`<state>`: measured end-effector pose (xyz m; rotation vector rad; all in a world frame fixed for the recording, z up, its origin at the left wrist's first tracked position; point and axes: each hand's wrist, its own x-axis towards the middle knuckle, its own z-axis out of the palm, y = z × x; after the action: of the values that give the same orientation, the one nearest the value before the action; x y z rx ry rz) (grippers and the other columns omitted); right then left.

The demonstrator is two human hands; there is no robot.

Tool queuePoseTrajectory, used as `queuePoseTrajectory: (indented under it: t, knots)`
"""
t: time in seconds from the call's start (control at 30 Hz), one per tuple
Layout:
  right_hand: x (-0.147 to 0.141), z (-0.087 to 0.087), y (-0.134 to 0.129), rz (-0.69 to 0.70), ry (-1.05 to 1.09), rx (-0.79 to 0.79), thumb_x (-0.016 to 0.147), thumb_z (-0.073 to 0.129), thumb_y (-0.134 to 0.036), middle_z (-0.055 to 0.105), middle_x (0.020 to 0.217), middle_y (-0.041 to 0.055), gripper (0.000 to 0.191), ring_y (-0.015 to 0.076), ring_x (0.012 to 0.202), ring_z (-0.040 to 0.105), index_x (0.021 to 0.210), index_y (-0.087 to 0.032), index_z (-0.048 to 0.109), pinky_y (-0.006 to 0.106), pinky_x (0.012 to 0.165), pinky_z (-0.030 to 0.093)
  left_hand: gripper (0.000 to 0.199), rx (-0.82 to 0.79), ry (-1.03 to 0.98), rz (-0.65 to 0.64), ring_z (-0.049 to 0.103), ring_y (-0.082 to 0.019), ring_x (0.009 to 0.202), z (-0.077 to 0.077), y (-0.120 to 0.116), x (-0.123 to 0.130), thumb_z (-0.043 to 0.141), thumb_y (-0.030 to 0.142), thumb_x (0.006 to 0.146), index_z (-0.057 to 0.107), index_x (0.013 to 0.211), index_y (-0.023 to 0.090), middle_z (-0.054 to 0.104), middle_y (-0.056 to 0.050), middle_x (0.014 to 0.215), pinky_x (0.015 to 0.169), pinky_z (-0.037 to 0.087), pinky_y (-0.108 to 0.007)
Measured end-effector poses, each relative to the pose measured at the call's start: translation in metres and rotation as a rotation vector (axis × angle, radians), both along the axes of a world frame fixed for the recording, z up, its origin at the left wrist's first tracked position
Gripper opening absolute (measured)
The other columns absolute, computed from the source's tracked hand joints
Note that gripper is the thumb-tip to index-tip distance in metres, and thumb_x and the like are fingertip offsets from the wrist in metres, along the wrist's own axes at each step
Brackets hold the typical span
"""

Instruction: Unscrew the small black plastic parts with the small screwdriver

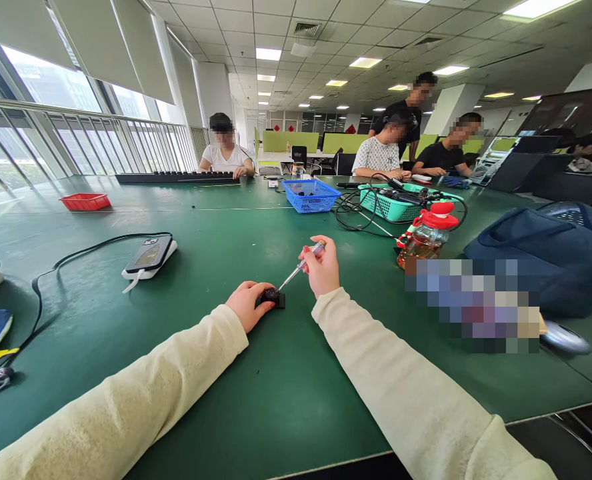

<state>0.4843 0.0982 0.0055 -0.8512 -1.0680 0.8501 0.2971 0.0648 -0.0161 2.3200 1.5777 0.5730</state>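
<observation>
My left hand point(249, 305) is closed on a small black part point(272, 297) with a flat base, pressed down on the green tabletop point(286, 400). Its exact kind is too small to make out, and the fingers cover its left side. In my right hand point(323, 268) is a screwdriver point(303, 263) with a clear handle, gripped between thumb and fingers. The shaft slants down to the left, and its tip meets or nearly meets the top of the black part.
Left of my hands lies a phone point(152, 253) on a white block with a cable. Beyond are a red tray point(86, 201), a blue basket point(310, 195) and a green basket point(391, 205) with cables. A red-lidded bottle point(426, 237) and a dark blue bag point(541, 247) stand right. Several people sit or stand farther back.
</observation>
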Motion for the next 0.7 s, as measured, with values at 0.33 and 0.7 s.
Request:
queuePoseTrajectory:
  t: [0.33,0.7]
  knots:
    - [-0.0026,-0.0007,0.0001,0.008,-0.040,0.023,0.077,0.063,-0.037,0.059,0.067,-0.0058,0.031,0.0087,0.049,0.048,0.098,-0.025,0.044,0.023,0.048,0.038,0.040,0.001,0.009,-0.012,0.058,-0.025,0.109,-0.0011,0.0018,-0.0013,0.054,0.035,0.082,0.061,0.120,0.025,0.061,-0.008,0.113,0.101,0.045,-0.041]
    - [-0.0034,-0.0025,-0.0009,0.063,-0.082,0.010,0.078,0.060,-0.036,0.060,0.067,-0.0066,0.028,0.0082,0.048,0.047,0.097,-0.025,0.044,0.024,0.050,0.039,0.042,0.006,0.002,-0.007,0.057,-0.025,0.109,-0.0049,0.0048,-0.0011,0.055,0.036,0.081,0.060,0.121,0.025,0.062,-0.008,0.112,0.101,0.045,-0.042]
